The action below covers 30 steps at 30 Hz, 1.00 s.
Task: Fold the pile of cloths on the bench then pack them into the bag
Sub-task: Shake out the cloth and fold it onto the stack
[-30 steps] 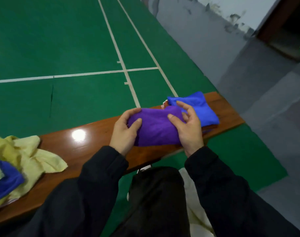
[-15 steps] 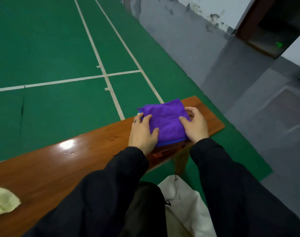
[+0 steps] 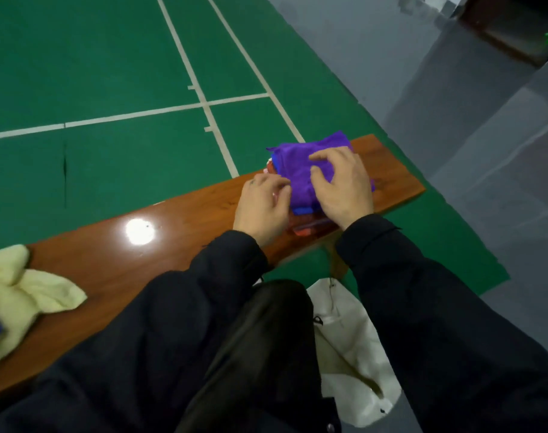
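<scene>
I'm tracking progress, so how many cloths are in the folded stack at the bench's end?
3 show: a purple cloth on top, a blue cloth edge beneath it, and a red cloth at the bottom. The hands may hide more.

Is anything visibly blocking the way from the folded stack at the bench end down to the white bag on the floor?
Nothing visible does. The purple cloth tops the stack under the right hand, with the left hand beside it. The white bag lies below the bench, beside the person's knee; whether its mouth is open is unclear.
</scene>
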Available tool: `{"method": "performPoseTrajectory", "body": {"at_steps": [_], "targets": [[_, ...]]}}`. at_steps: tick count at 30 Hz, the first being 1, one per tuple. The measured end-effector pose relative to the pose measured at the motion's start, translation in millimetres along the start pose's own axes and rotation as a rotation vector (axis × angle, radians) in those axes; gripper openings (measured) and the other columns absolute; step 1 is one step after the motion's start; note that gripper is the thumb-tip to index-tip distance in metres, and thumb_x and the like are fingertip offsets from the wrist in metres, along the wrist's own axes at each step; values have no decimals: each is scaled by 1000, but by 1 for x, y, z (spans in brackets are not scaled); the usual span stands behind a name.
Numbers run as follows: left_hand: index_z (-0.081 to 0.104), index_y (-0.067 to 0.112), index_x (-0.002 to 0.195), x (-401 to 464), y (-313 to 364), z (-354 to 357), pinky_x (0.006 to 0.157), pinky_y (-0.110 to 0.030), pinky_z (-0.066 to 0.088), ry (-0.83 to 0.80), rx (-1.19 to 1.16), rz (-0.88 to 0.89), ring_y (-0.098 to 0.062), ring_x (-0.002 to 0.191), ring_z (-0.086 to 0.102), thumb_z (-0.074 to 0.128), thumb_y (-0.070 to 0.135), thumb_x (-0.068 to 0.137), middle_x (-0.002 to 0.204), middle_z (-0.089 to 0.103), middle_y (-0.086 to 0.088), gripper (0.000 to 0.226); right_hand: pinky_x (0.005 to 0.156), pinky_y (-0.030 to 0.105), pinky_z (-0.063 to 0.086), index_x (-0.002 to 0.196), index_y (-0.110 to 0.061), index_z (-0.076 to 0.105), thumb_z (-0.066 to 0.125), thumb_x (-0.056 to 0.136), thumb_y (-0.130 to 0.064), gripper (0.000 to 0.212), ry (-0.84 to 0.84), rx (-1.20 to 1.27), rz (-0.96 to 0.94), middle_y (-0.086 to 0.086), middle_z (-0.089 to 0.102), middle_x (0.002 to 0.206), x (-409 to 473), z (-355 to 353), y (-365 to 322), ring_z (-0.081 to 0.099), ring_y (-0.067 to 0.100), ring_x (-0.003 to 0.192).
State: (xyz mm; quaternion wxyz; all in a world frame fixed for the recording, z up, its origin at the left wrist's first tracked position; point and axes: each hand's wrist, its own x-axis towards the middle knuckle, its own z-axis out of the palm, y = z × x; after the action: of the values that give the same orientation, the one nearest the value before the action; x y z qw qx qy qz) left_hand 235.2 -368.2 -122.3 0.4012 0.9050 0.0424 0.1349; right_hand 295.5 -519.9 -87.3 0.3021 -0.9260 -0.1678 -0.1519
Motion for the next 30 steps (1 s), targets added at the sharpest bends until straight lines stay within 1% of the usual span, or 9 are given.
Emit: {"method": "performPoseTrajectory", "body": {"at_steps": [5,11,15,18,21,23,26,28,30], "targets": [[73,16,103,-28,-23,-47,93,-38,51,71,-130,-178,-20,102,65,52,26,101,106,74,0,23,86,36,46,99,-18,73,63,96,-30,16,-129,51,-40,1,68,104,-28,33,-50,59,24,100],[72,17,98,-73,-63,-116,91,-35,53,193,-164,-254,-14,96,66,52,24,101,98,73,4,22,94,42,49,97,-21,74,62,96,-31,16,-196,153,-96,-1,71,102,-45,62,-119,63,22,100],[72,18,100,-121,-103,-167,91,-37,54,313,-89,-296,-12,97,66,54,29,99,100,73,6,21,91,38,50,98,-24,73,61,98,-30,14,-304,229,-202,-5,70,103,-63,90,-181,62,19,101],[70,15,108,-169,-140,-209,94,-39,49,422,104,-321,-20,104,61,57,24,94,108,68,-2,21,91,39,50,100,-22,73,61,99,-28,14,-405,280,-281,-5,69,104,-85,120,-229,61,17,100],[64,14,121,-215,-174,-251,96,-43,42,510,553,-363,-33,111,54,63,22,85,119,63,-10,36,91,39,50,100,-24,73,60,98,-27,13,-511,311,-354,-7,69,105,-111,145,-273,61,16,102],[58,18,127,-238,-194,-277,94,-46,40,459,819,-477,-36,117,49,66,31,78,129,57,-10,52,90,37,48,99,-25,73,61,97,-26,12,-575,325,-408,-7,68,104,-127,157,-297,60,17,102],[62,19,115,-264,-221,-302,91,-46,36,303,1051,-561,-34,117,42,72,39,69,126,57,-10,51,84,33,43,98,-25,73,62,97,-25,11,-635,333,-477,-9,65,100,-144,167,-323,58,17,99],[67,16,98,-276,-233,-313,85,-45,36,221,1169,-504,-33,108,49,79,37,62,113,63,-10,43,82,33,42,97,-26,72,62,97,-25,10,-661,328,-496,-10,62,97,-151,173,-332,57,17,98],[68,13,89,-282,-242,-320,82,-44,41,247,1186,-413,-34,104,58,77,26,63,106,66,-10,31,82,33,42,98,-26,72,62,97,-25,10,-689,318,-501,-12,61,95,-155,177,-338,58,17,98]]}}
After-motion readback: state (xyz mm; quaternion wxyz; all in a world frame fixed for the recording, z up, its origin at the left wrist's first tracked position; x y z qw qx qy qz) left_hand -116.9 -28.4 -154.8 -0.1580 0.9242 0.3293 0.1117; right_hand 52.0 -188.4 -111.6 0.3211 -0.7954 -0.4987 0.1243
